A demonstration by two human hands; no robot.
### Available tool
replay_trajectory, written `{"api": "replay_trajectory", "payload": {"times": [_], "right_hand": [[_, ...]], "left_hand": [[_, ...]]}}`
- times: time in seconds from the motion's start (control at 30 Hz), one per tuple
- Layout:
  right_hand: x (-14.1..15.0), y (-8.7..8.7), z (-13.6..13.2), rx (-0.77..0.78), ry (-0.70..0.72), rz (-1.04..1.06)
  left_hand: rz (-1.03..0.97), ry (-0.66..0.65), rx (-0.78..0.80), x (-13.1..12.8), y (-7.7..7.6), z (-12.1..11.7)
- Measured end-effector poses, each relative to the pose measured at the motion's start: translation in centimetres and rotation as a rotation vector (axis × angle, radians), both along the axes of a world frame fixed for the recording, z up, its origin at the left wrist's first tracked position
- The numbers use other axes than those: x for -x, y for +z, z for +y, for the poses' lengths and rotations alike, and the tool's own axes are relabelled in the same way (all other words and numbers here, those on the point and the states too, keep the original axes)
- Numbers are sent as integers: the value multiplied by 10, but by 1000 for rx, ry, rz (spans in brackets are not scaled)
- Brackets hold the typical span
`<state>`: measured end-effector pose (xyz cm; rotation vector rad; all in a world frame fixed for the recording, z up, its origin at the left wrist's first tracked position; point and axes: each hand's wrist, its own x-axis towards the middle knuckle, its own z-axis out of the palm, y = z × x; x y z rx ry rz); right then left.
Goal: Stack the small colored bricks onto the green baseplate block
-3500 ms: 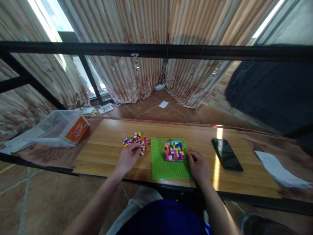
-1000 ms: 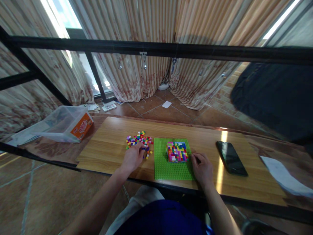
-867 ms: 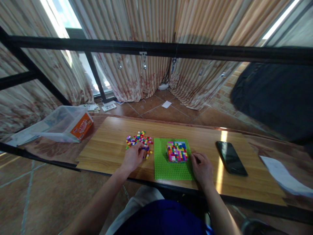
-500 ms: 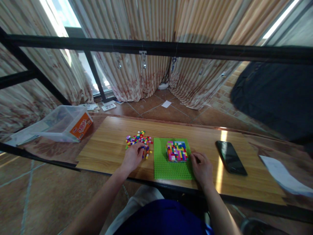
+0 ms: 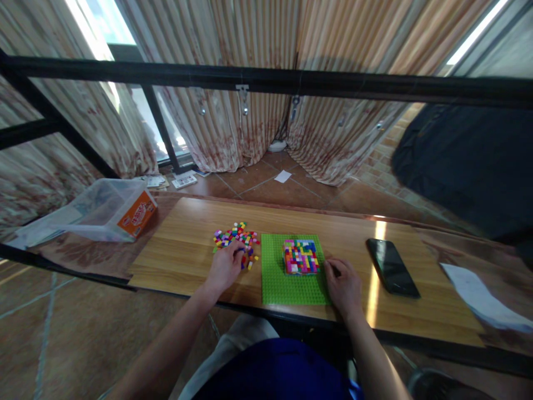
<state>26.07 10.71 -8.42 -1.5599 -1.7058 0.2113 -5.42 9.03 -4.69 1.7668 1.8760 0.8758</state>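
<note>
The block [image 5: 300,256] sits right of centre in the frame, a squat stack of tiny bricks, its top a patchwork of pink, yellow, red, orange, blue and white. It rests on a green plate [image 5: 287,291] whose studs show around it. Loose bricks [image 5: 235,236] in the same mixed colours lie scattered left of the plate. The left hand [image 5: 227,265] is over their near edge, fingers curled down — I cannot tell whether they pinch one. The right hand [image 5: 343,283] is at the plate's right edge, fingers curled in; any grip is hidden.

The table [image 5: 187,239] is wood-grained, with a bright streak of light near the phone [image 5: 392,266] at right. A clear tub [image 5: 108,216] with an orange label is at left. Striped curtains [image 5: 254,44] fill the top, behind a black bar [image 5: 266,75] — brown tiles [image 5: 254,180] below.
</note>
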Motion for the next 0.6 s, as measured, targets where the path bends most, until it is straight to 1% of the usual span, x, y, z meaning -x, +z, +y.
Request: {"api": "replay_trajectory", "payload": {"times": [0.13,0.4,0.6], "right_hand": [[-1,0,0,-5,10,-6],[-1,0,0,25,6,10],[-1,-2,0,21,-4,12]], "left_hand": [[17,4,15,0,-2,0],[52,47,32,-3,3,1],[70,51,23,-2,1,1]]}}
